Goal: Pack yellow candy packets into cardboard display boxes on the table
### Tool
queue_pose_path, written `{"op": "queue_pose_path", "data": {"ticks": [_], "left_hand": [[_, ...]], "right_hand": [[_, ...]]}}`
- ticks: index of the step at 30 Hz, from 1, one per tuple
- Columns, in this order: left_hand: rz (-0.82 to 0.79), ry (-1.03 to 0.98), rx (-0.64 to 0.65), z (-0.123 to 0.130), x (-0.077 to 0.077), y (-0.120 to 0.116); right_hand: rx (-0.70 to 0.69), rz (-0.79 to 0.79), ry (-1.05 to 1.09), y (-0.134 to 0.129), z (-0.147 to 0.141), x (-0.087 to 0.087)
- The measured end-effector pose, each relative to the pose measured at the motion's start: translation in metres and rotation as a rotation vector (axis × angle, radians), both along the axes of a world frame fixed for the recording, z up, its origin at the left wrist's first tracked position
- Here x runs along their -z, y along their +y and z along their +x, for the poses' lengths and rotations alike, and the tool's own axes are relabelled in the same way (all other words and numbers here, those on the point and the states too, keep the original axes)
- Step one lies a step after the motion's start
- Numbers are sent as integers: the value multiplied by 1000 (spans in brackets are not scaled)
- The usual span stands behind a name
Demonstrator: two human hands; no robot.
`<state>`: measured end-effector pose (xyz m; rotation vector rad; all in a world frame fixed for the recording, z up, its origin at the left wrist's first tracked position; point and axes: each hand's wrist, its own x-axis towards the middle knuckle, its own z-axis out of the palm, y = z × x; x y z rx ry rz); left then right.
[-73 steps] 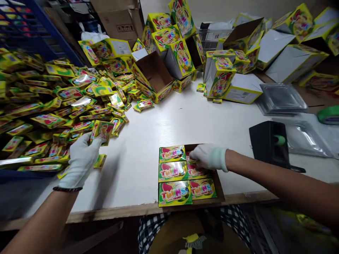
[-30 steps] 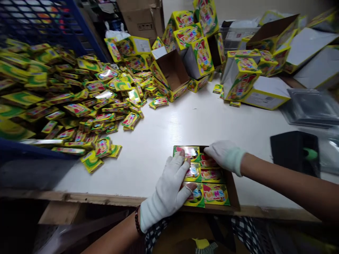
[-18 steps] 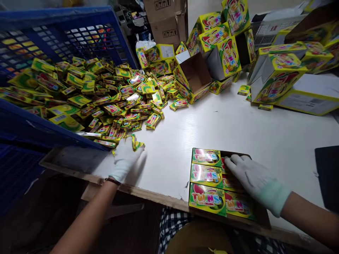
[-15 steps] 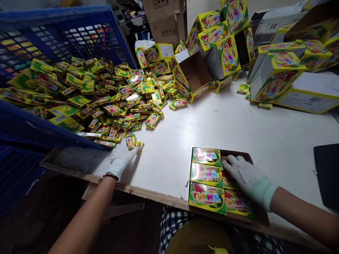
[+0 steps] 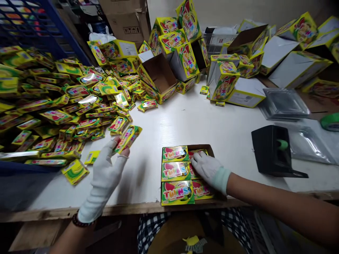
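Observation:
My left hand (image 5: 109, 165), in a white glove with bare fingertips, pinches a yellow-green TWINS candy box (image 5: 129, 138) between thumb and fingers, above the table. To its left lies a large heap of similar small candy boxes (image 5: 76, 106), and two loose ones lie beside my wrist. My right hand (image 5: 208, 169), also gloved, lies over the right column of an open cardboard tray (image 5: 212, 150), fingers stretched over the candy boxes in it. Three boxes show in the tray's left column. The right column is partly hidden by my hand, with a box (image 5: 200, 152) at its far end.
Empty TWINS display cartons (image 5: 185, 60) stand stacked at the back, with more (image 5: 225, 81) to the right. A black tape dispenser (image 5: 272, 151) stands right of the tray, near clear plastic packs (image 5: 284, 102) and green tape (image 5: 329, 121). A blue crate (image 5: 60, 35) borders the heap.
My left hand has lifted away from the heap's edge with a candy box in it. A box now shows at the tray's far right, where brown cardboard showed. The view has swung right.

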<state>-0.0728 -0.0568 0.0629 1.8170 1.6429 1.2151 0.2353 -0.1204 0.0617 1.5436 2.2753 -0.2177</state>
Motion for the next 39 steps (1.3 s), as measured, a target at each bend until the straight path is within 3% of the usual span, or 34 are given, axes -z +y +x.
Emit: {"op": "queue_pose_path", "data": {"ticks": [3, 7, 11, 18, 26, 31, 34, 36, 39], "left_hand": [[-95, -288, 147, 43, -7, -28], [-317, -635, 330, 92, 1, -62], [-406, -621, 377, 118, 18, -78], [-367, -492, 362, 117, 30, -82], [-337, -522, 336, 121, 27, -84], [-368, -592, 350, 115, 18, -80], [-363, -673, 342, 110, 8, -79], [-354, -705, 350, 109, 3, -79], [-366, -735, 387, 114, 0, -80]], "right_hand": [[20, -32, 41, 1, 5, -7], [27, -5, 81, 7, 14, -3], [76, 29, 108, 9, 15, 7], [121, -13, 112, 15, 7, 9], [78, -77, 31, -16, -4, 4], [47, -201, 168, 4, 19, -2], [70, -135, 301, 16, 35, -8], [146, -81, 272, 18, 33, -11], [205, -171, 137, 18, 19, -14]]}}
